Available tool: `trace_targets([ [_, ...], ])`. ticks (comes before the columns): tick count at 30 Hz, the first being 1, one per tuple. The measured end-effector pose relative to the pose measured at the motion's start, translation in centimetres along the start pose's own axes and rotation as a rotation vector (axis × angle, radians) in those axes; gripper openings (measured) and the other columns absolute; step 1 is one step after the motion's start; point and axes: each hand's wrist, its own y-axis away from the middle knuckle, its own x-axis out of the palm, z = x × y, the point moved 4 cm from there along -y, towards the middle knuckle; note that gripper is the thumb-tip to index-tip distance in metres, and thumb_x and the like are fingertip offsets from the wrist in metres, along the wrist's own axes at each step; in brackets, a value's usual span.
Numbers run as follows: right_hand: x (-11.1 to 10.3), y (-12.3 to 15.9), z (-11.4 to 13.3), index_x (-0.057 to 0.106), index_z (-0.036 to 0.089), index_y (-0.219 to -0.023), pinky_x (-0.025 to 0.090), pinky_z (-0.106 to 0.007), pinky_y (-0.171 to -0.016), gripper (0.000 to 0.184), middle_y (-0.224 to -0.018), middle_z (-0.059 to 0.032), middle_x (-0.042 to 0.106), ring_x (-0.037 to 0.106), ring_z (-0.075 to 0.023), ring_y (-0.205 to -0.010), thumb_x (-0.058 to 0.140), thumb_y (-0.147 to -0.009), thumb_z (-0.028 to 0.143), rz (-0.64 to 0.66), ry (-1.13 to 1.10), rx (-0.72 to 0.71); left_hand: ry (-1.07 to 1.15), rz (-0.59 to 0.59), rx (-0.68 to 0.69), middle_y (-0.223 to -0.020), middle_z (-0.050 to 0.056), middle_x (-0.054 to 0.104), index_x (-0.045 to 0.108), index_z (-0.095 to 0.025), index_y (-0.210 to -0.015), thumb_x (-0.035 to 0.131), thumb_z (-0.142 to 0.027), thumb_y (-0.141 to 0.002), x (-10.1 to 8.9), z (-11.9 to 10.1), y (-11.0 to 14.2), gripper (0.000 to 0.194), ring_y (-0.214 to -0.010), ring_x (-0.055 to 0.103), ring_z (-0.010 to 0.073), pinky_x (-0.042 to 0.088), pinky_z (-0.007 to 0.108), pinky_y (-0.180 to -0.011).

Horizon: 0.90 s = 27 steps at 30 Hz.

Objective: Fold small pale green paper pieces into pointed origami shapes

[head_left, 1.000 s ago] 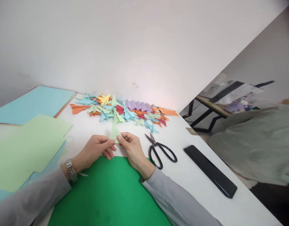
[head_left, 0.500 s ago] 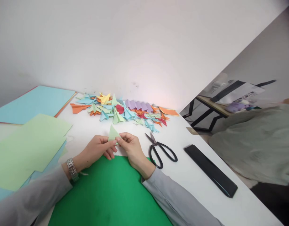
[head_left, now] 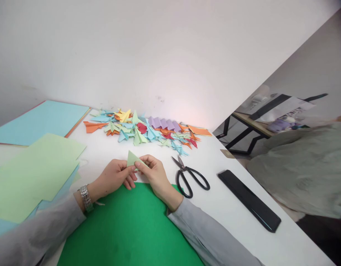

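Over the counter point(head_left: 223, 210), just past the green sheet point(head_left: 126, 225), L hand point(head_left: 111, 179) and R hand point(head_left: 158, 181) have fingers pinching a small lt-green paper pc point(head_left: 131, 159). Done: a heap of folded pcs, asst'd colours point(head_left: 139, 137), by the wall point(head_left: 159, 55). Held pc looks part-folded at most, so prob. unfinished; lt-green sheets point(head_left: 37, 173) lie flat, unfolded, on L side.
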Motion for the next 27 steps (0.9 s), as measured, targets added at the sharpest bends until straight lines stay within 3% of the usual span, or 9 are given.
trace_targets([
  [5,0.3,0.1,0.6,0.057,0.017,-0.061,0.034,-0.023,-0.052,0.029,-0.055,0.0037,0.054,0.044,-0.0092,-0.052,0.061,-0.076,0.041,0.087,0.203,-0.018,0.051,-0.021,0.024,-0.044,0.004,0.061,0.059,-0.012,-0.055,0.063,-0.043,-0.071,-0.2,0.3,0.0,0.035,-0.04,0.06,0.0149,0.049,0.025,-0.043],
  [10,0.1,0.1,0.0,0.052,0.017,-0.053,0.026,-0.022,-0.044,0.036,-0.044,0.0061,0.047,0.035,-0.007,-0.042,0.067,-0.07,0.045,0.028,0.129,0.05,0.093,-0.01,0.021,-0.045,0.005,0.062,0.061,-0.011,-0.057,0.068,-0.046,-0.065,-0.2,0.3,-0.1,0.037,-0.043,0.061,0.0164,0.051,0.026,-0.046],
  [13,0.0,0.0,-0.4,0.05,0.017,-0.051,0.023,-0.022,-0.041,0.038,-0.043,0.0053,0.05,0.034,-0.0061,-0.038,0.072,-0.064,0.045,-0.014,0.048,0.135,0.125,-0.029,0.024,-0.048,0.005,0.064,0.062,-0.011,-0.059,0.068,-0.046,-0.065,-0.2,0.3,-0.1,0.036,-0.045,0.062,0.0164,0.051,0.026,-0.047],
  [17,-0.1,-0.2,-0.6,0.053,0.016,-0.05,0.03,-0.021,-0.044,0.034,-0.045,0.0026,0.057,0.044,-0.007,-0.041,0.078,-0.058,0.038,-0.04,-0.122,0.163,0.149,-0.056,0.023,-0.047,0.006,0.064,0.062,-0.011,-0.058,0.066,-0.045,-0.068,-0.3,0.3,0.0,0.036,-0.045,0.062,0.0163,0.052,0.026,-0.049],
  [27,-0.6,-0.5,-0.9,0.061,0.015,-0.051,0.037,-0.023,-0.047,0.029,-0.049,-0.0005,0.063,0.046,-0.0072,-0.041,0.079,-0.057,0.038,-0.104,-0.31,0.172,0.178,-0.112,0.023,-0.049,0.007,0.065,0.062,-0.011,-0.06,0.064,-0.04,-0.072,-0.3,0.3,0.2,0.032,-0.048,0.064,0.0175,0.054,0.029,-0.054],
])
